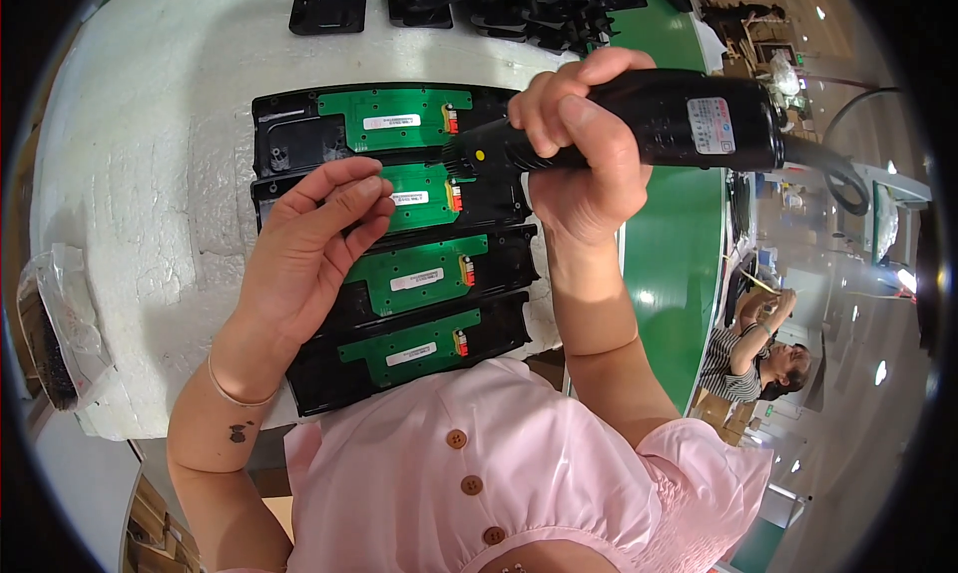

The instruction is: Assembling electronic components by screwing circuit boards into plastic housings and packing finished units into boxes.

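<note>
Gripping a black tool (664, 119), the right hand (594, 139) in the head view points its nose left, near the second-farthest board (434, 212). The left hand (324, 219) is half curled over that board's left end; I cannot tell whether its fingertips pinch anything. Four boards sit in black shells (509, 262), lined up near to far on white foam (140, 174).

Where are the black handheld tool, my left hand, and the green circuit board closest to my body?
Black handheld tool (669, 121): head view, on its body, left of the pale label.
Left hand (307, 246): head view, middle of the hand.
Green circuit board (424, 335): head view, bare green just above its white label.
</note>
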### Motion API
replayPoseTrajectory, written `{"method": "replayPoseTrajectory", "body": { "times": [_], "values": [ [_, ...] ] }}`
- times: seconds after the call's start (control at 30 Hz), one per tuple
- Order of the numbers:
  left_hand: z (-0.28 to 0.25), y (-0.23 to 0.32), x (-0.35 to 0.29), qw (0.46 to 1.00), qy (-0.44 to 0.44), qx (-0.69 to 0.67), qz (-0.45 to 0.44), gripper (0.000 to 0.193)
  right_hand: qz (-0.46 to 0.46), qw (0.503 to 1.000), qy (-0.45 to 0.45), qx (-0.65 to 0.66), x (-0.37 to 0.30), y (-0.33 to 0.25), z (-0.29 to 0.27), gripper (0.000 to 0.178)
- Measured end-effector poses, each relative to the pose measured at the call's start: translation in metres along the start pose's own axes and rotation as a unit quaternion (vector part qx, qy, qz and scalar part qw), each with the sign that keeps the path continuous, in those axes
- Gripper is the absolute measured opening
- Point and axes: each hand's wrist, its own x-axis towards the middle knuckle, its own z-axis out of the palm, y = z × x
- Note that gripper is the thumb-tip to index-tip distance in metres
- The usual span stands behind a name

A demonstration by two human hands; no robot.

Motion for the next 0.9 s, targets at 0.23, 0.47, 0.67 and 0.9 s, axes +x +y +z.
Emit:
{"method": "replayPoseTrajectory", "body": {
  "times": [0.23, 0.47, 0.67, 0.9],
  "values": [
    [0.000, -0.001, 0.001, 1.000, 0.014, 0.007, 0.004, 0.017, 0.035, 0.988, -0.071, -0.134, 0.010, 0.001, 0.013, 0.017],
    [0.009, -0.001, -0.004, 1.000, 0.007, -0.005, -0.008, 0.016, 0.012, 0.991, -0.047, -0.123, 0.005, -0.009, 0.016, 0.019],
    [0.010, -0.010, -0.010, 0.994, -0.054, -0.063, -0.066, 0.015, -0.015, 0.981, -0.169, 0.094, -0.014, -0.076, 0.025, 0.025],
    [0.011, -0.019, -0.015, 0.987, -0.077, -0.101, -0.097, 0.015, -0.023, 0.979, -0.175, 0.106, -0.021, -0.077, 0.022, 0.022]
  ]
}}
